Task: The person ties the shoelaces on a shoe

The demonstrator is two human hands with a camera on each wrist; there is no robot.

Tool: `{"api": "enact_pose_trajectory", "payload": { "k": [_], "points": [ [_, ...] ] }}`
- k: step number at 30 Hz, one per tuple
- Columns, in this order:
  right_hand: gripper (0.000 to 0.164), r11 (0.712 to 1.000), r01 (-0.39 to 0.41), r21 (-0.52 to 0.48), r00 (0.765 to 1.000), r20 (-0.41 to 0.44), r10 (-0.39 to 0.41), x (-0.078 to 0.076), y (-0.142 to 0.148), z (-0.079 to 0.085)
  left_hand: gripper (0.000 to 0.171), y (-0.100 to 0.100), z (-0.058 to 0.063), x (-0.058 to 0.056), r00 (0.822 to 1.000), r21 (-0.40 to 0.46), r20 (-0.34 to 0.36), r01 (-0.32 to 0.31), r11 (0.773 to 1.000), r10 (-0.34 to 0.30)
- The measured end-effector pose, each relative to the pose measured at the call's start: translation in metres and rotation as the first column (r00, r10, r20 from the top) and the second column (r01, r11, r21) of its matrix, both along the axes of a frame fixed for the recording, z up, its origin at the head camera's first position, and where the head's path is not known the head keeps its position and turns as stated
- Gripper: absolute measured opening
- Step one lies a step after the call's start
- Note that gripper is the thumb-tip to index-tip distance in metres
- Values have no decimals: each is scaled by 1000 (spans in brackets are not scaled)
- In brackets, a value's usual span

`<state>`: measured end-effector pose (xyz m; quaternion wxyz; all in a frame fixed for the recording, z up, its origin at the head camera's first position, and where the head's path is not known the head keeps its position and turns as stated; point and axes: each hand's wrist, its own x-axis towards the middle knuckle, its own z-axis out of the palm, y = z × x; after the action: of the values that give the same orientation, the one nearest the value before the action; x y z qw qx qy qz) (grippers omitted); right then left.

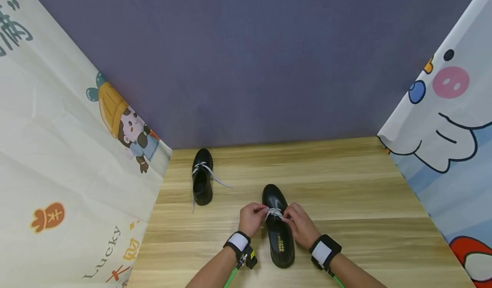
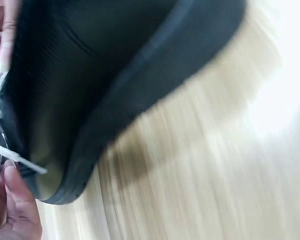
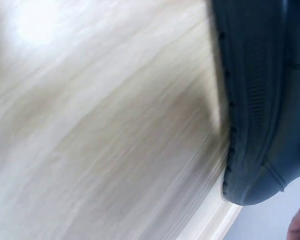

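Observation:
A black lace-up shoe (image 1: 273, 196) lies toe-forward on the wood-patterned surface, between the two hands. White shoelaces (image 1: 274, 212) cross over its upper in a loose bow-like tangle. My left hand (image 1: 251, 218) pinches a lace at the left side of the tangle. Opposite it, my right hand (image 1: 302, 226) pinches lace at the right side between thumb and fingers. In the left wrist view, the lace end (image 2: 27, 162) crosses the shoe near fingertips (image 2: 21, 197). The right wrist view mostly catches the shoe's dark sole edge (image 3: 252, 100); the laces are hidden there.
A second black shoe (image 1: 203, 158), its white lace ends trailing loose, stands farther back on the left. A grey-blue panel (image 1: 261, 66) rises behind the wood-patterned surface (image 1: 346, 185). Printed white sheets flank it, left (image 1: 57, 143) and right (image 1: 434, 130).

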<state>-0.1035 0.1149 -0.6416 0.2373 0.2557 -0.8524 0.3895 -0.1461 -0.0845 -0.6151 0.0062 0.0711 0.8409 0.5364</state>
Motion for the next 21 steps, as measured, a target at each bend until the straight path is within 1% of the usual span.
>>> {"api": "enact_pose_trajectory", "payload": {
  "k": [2, 3, 6, 9, 11, 13, 14, 16, 18, 21],
  "points": [
    [23, 1000, 18, 11, 1000, -12, -18, 0, 1, -1, 6, -1, 0, 1, 997, -54, -69, 16, 998, -20],
    [23, 1000, 23, 16, 1000, -21, -23, 0, 2, -1, 7, -2, -1, 1, 996, -67, -83, 22, 998, -27],
    [26, 999, 26, 32, 999, -25, -26, 1, 5, -1, 6, -3, -2, 1, 995, -74, -94, 33, 997, -40],
    [27, 998, 22, 54, 1000, -14, -21, 2, 7, 0, 5, -4, -4, 1, 994, -74, -98, 31, 997, -38],
    [24, 998, 19, 66, 1000, 3, -19, 3, 9, 1, 4, -5, -6, 0, 990, -100, -135, 35, 994, -49],
    [18, 997, 23, 78, 999, 25, -25, 4, 11, 1, 3, -6, -7, 0, 977, -151, -204, 38, 988, -69],
    [14, 997, 22, 79, 999, 38, -25, 5, 12, 1, 3, -7, -8, 0, 967, -184, -241, 39, 982, -83],
    [13, 997, 27, 78, 998, 53, -32, 6, 13, 0, 4, -8, -9, 0, 945, -254, -306, 34, 967, -113],
    [11, 998, 31, 58, 997, 65, -35, 7, 14, -1, 5, -9, -10, 2, 928, -301, -347, 24, 953, -133],
    [13, 1000, 25, 16, 998, 56, -26, 6, 14, -1, 5, -10, -12, 4, 918, -324, -364, 35, 945, -158]
  ]
}}
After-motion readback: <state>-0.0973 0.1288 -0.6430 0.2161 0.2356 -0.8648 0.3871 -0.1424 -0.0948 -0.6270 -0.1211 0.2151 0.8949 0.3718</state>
